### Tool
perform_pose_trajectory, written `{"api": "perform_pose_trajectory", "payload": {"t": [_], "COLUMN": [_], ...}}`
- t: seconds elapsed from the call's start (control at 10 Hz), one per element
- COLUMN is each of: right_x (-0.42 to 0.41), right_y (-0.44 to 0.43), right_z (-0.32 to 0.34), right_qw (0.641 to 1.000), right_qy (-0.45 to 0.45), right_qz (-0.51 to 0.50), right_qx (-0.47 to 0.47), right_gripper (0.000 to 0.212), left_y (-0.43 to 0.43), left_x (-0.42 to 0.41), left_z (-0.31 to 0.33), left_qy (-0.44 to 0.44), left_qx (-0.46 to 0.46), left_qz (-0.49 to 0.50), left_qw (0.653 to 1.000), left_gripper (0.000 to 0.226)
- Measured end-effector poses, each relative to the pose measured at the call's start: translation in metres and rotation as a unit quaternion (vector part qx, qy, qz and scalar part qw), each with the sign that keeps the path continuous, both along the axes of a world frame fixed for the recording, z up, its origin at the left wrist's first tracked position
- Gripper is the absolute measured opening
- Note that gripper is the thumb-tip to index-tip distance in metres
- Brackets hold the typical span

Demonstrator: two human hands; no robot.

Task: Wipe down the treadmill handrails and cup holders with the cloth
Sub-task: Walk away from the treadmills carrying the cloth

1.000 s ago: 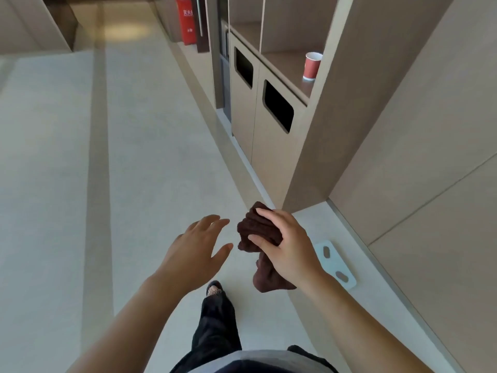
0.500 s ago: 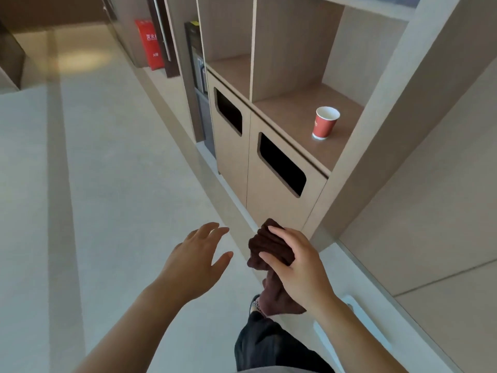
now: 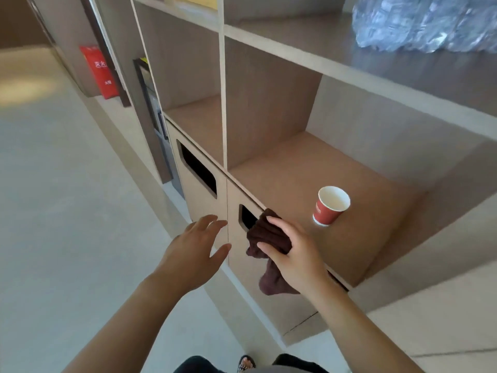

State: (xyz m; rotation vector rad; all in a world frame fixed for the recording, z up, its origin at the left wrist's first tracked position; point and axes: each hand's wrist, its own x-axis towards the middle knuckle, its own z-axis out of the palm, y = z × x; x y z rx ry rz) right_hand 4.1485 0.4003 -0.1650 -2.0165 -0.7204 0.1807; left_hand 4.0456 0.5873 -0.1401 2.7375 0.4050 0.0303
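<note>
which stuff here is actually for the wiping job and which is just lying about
For the job:
- cloth, gripped by the right hand
- left hand, open and holding nothing
- no treadmill in view

Lying about:
- red cup, upright on the shelf
- plastic-wrapped pack on the shelf above
- red box further along

Head view, forward-down, near hands (image 3: 193, 254)
</note>
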Motion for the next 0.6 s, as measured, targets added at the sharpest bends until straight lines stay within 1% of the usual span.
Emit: {"api": "perform_pose_trajectory", "payload": {"t": [0.2, 0.3, 0.4, 0.5, 0.6], "right_x": [0.084, 0.120, 0.147, 0.169, 0.169], "right_y": [0.056, 0.082, 0.103, 0.117, 0.121], "right_z": [0.023, 0.032, 0.037, 0.025, -0.002], "right_qw": [0.996, 0.987, 0.968, 0.958, 0.937], "right_qy": [-0.049, -0.076, -0.118, -0.102, -0.057], "right_qz": [-0.080, -0.142, -0.222, -0.264, -0.291], "right_qx": [0.011, 0.015, 0.012, -0.035, -0.183], "right_gripper": [0.047, 0.047, 0.051, 0.055, 0.062], "left_y": [0.056, 0.082, 0.107, 0.128, 0.140], "left_x": [0.085, 0.127, 0.160, 0.191, 0.211], "left_z": [0.005, 0.013, 0.020, 0.021, 0.015], "left_qy": [-0.014, -0.027, -0.040, -0.051, -0.045], "left_qx": [-0.005, -0.007, -0.006, -0.007, -0.024], "left_qz": [-0.061, -0.116, -0.166, -0.216, -0.266], "left_qw": [0.998, 0.993, 0.985, 0.975, 0.962], "left_gripper": [0.051, 0.050, 0.049, 0.047, 0.048]}}
